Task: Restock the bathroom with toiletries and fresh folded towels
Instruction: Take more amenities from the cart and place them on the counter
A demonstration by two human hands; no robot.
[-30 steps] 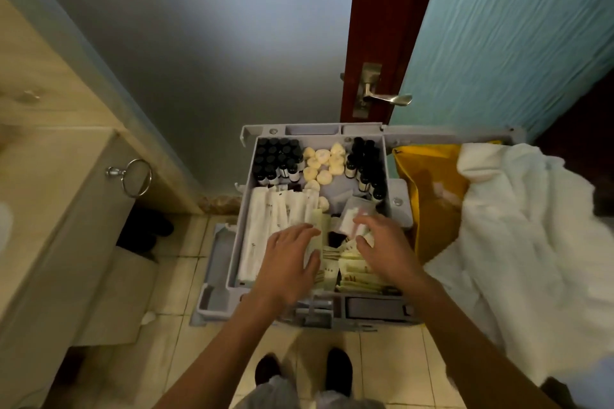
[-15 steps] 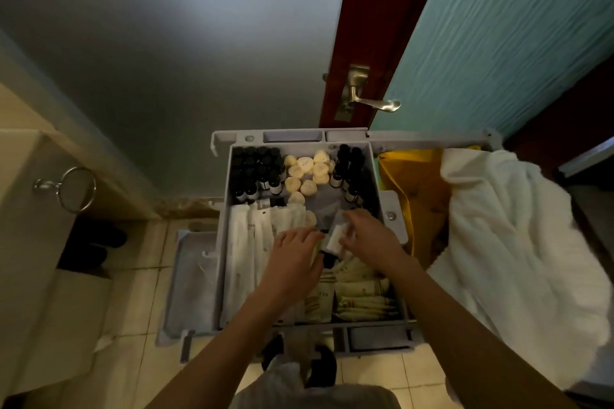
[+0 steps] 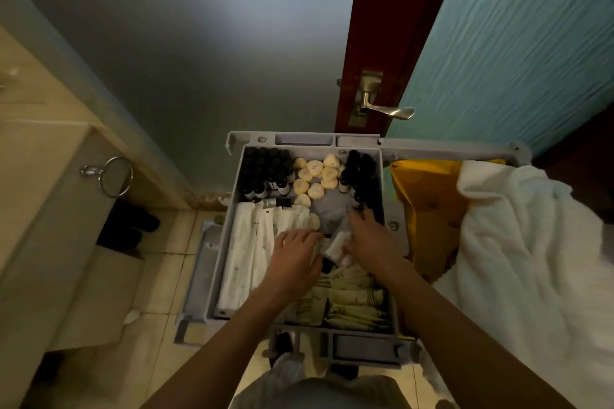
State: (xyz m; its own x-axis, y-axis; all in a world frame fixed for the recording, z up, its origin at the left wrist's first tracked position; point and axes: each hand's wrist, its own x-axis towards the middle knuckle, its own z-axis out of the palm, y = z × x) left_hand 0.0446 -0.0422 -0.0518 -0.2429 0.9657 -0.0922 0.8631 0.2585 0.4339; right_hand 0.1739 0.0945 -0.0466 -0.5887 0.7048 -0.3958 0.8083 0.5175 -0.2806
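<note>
**Picking a packet from the cart tray**

Hardly any shift from half a second back: both hands still over the middle of the grey tray (image 3: 229,242), small white packet (image 3: 335,247) still at the right hand (image 3: 368,242), only a touch lower in view.

Right fingers curled round the packet, pinching it between thumb and fingertips. Left hand (image 3: 292,256) flat and released, grasping nothing, spread over the long white sachets (image 3: 246,252), fingertips just beside the packet.

Step in hand, by the look of it: gathering toiletries for the bathroom. To do it well:
- Lift the packet straight up, clear of the dark bottles (image 3: 265,173) standing near the far wall, so as not to topple any.
- Keep the left hand pressing lightly on the sachets to stop them trailing along.
- Take one of each kind needed: a bottle, a round soap (image 3: 315,176), a cream packet (image 3: 352,305).

Packet itself: small, white, soft-looking wrapper, slightly crumpled; printing too blurred to read. Likely light and easily crushed, so hold gently.

White towel (image 3: 515,242) heaped loose over the cart's right side, beside the yellow bag (image 3: 422,202), not yet folded.
</note>
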